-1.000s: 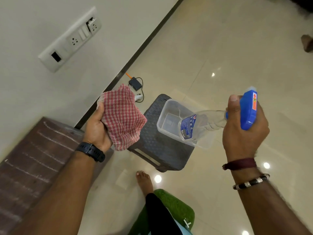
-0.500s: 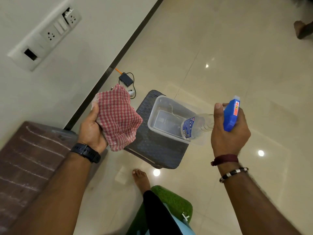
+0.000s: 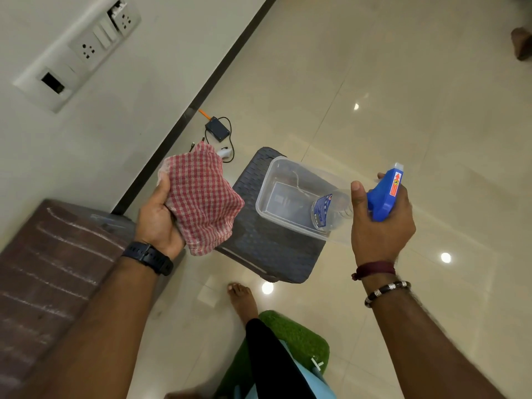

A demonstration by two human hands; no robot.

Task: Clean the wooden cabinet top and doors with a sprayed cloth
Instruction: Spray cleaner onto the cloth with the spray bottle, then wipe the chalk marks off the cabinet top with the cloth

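The left hand [image 3: 157, 218] grips a bunched red-and-white checked cloth [image 3: 203, 200], thumb pressed on its upper edge, the loose folds hanging to the right of the palm. The right hand [image 3: 381, 223] is curled round the blue trigger head of a clear spray bottle [image 3: 357, 201], thumb up along the neck; the bottle lies tilted, its base toward the cloth, the two well apart. A finger seems to sit at the trigger, though the head hides most of it.

The wooden cabinet top [image 3: 54, 272] shows at lower left, dark brown with pale streaks across it, its far corner just beside the left wrist and its back edge against the wall [image 3: 115, 116]. A switch and socket panel [image 3: 77, 51] is mounted on that wall above.

Between the hands, lower down on the floor [image 3: 403, 96], stands a dark woven-pattern stool [image 3: 267, 249] carrying a clear plastic tub [image 3: 276, 210] at its right side; the bottle's base hangs over the tub. Beyond the stool, near the black skirting, lie a small black box with a looped cable [image 3: 217, 131] and an orange stub.

A bare foot [image 3: 243, 300] stands on the tiles in front of the stool, next to a green mat [image 3: 299, 338]. The glossy tiled floor runs open to the right and far side.
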